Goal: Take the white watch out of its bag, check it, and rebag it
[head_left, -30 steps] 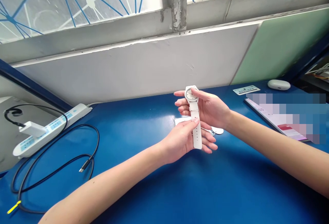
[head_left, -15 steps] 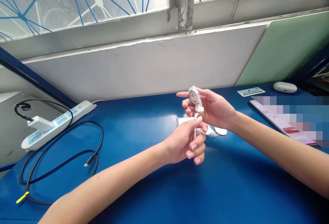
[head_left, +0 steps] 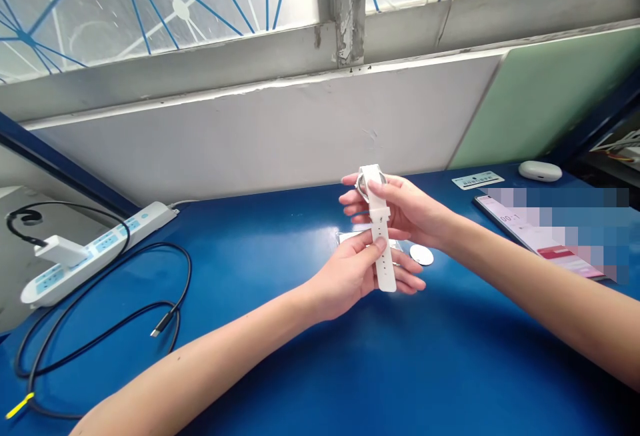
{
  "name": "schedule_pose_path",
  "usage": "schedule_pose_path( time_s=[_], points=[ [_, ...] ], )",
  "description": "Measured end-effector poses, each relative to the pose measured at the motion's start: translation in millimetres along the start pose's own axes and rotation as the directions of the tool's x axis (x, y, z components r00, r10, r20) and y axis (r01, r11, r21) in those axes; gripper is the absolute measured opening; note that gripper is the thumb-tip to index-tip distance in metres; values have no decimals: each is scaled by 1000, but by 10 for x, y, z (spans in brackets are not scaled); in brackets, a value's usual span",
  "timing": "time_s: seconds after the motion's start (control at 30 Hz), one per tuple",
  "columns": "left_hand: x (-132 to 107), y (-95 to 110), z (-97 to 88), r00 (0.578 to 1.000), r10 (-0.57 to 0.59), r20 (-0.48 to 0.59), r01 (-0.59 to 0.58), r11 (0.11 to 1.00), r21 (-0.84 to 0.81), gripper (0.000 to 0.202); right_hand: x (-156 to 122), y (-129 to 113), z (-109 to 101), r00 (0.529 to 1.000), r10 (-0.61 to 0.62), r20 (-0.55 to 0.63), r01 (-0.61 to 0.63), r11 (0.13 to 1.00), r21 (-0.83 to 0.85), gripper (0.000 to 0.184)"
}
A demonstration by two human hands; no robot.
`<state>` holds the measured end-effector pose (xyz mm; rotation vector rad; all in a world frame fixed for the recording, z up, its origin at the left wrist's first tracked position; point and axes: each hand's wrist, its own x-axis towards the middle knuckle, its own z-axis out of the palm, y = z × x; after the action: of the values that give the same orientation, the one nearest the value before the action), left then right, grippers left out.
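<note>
A white wristwatch (head_left: 384, 266) is held up above the blue table, its buckled strap toward me and its dial mostly hidden behind the band. My left hand (head_left: 350, 273) pinches the perforated strap end between thumb and fingers. Higher up, my right hand (head_left: 407, 206) grips the watch near its case, thumb pressed on the upper band and fingers behind it. Below and behind the hands, a clear plastic packet (head_left: 343, 237) lies partly covered. Beside it on the table is a white round disc (head_left: 421, 255).
On the left stand a white power strip (head_left: 107, 244) with a charger (head_left: 61, 249) plugged in and a looped black cable (head_left: 187, 269). To the right lie a phone (head_left: 525, 226), partly pixelated, a printed card (head_left: 477, 180) and a white oval case (head_left: 540, 171). A wall (head_left: 250, 136) rises behind the table (head_left: 260, 223).
The watch has been turned, so its dial no longer faces me and the flat of the strap does. My left hand's fingers have straightened behind the strap. The view has shifted slightly right.
</note>
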<state>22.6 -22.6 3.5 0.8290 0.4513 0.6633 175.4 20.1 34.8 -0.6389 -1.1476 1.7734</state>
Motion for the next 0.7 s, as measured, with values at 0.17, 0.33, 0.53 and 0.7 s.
schedule_pose_path(
  time_s=[0.17, 0.33, 0.53, 0.7],
  points=[
    [2, -23, 6, 1000, -27, 9, 27, 999, 38, 35, -17, 75, 29, 990, 47, 132, -56, 996, 70, 24],
    [9, -49, -14, 999, -46, 24, 46, 999, 6, 37, 27, 132, -66, 995, 69, 74, -79, 987, 142, 22],
    [8, -64, -11, 999, -45, 9, 45, 998, 46, 47, 25, 79, -105, 993, 109, 48, -112, 991, 71, 29],
    [-74, -42, 20, 995, -10, 98, -7, 986, 168, 71, 61, -8, -143, 979, -43, -198, 41, 999, -14, 29]
  ],
)
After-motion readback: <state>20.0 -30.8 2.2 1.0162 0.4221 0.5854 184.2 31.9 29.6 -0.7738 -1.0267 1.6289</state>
